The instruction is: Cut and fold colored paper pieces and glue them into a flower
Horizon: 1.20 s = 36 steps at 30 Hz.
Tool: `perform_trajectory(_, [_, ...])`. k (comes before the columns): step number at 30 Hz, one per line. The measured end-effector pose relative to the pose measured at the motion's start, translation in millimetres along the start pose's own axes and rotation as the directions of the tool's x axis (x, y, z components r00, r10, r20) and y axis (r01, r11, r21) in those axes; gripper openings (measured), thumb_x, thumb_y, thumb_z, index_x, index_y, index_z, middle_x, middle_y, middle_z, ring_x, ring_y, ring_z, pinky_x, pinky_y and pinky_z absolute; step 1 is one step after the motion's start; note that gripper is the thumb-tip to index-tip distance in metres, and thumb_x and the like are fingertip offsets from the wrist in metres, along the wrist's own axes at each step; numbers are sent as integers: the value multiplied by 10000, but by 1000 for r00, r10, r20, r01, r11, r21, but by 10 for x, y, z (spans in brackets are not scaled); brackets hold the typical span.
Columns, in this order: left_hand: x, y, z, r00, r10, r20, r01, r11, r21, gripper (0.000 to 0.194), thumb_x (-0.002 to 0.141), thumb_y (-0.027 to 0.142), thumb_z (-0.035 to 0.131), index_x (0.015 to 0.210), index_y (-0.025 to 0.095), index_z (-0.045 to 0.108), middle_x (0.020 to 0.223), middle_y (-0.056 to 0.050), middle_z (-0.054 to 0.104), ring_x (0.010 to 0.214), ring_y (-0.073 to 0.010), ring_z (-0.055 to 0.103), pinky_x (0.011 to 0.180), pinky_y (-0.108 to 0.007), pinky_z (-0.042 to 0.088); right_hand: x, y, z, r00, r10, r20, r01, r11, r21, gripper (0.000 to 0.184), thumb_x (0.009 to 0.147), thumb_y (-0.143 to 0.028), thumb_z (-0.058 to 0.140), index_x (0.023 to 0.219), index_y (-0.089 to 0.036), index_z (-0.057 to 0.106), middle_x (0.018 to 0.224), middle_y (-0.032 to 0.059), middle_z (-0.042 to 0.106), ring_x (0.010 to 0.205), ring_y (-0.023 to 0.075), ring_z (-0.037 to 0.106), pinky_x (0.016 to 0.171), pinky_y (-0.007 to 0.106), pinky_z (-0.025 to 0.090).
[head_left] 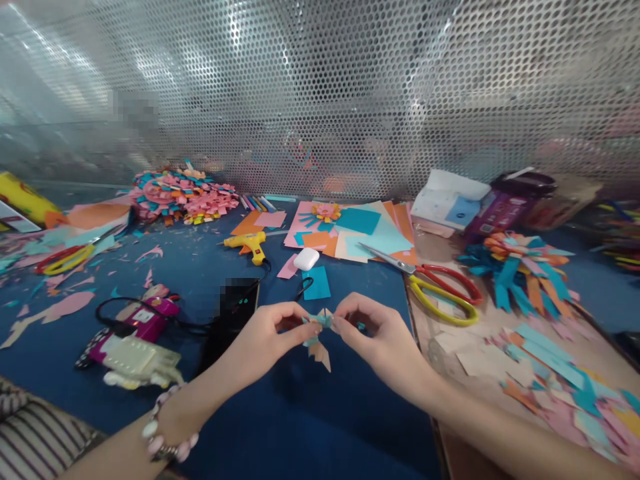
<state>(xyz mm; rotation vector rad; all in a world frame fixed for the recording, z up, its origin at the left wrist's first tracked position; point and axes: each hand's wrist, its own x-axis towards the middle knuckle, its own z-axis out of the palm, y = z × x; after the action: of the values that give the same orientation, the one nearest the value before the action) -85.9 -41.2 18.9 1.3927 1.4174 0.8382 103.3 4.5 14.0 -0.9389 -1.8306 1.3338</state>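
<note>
Your left hand [280, 325] and right hand [374, 327] both pinch one small paper piece [319, 355] above the blue table [320, 433]; it looks part-made, already shaped; how much is left, you cannot tell; one heap of paper flowers [183, 193] seems done, its flowers uncountable; two pairs of scissors [409, 268], one glue gun [254, 247] lie around.

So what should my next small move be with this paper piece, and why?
I'd probably hold the paper piece by its teal top with your left hand and slide your right hand down to its tan part, because both hands pinch the top while the tan part hangs below, ungripped.
</note>
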Motion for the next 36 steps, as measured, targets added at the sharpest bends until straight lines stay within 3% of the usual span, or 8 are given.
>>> perform_trajectory(8, [-1, -11, -8, 999, 0, -48, -3, 998, -56, 252, 785, 412, 652, 724, 167, 648, 730, -5, 671, 717, -151, 606, 677, -245, 441, 3, 17, 10, 998, -16, 64, 18, 999, -34, 223, 822, -356, 636, 980, -202, 608, 894, 4, 623, 756, 126, 541, 680, 254, 438])
perform_trajectory(23, [-17, 39, 41, 997, 79, -9, -76, 977, 198, 182, 807, 359, 605, 859, 191, 652, 805, -10, 677, 764, -164, 604, 720, -273, 449, 18, 16, -10, 997, 56, 60, -58, 998, 25, 211, 848, -349, 613, 736, -174, 649, 745, 2, 621, 708, 129, 552, 665, 257, 417])
perform_trajectory(26, [-15, 29, 48, 998, 46, 43, -53, 984, 169, 211, 798, 365, 617, 920, 194, 643, 809, -10, 681, 772, -166, 605, 734, -279, 459, 14, -1, -18, 995, 72, 65, -74, 997, 31, 206, 837, -337, 627, 717, -174, 667, 722, -1, 616, 694, 126, 549, 653, 254, 409])
perform_trajectory(36, [6, -12, 23, 974, -50, 221, 35, 997, 74, 271, 779, 429, 637, 838, 166, 670, 858, -38, 690, 814, -190, 618, 763, -294, 464, 6, -11, -14, 998, 63, 22, -64, 997, 33, 186, 823, -300, 641, 690, -175, 673, 705, -10, 613, 669, 112, 529, 637, 241, 402])
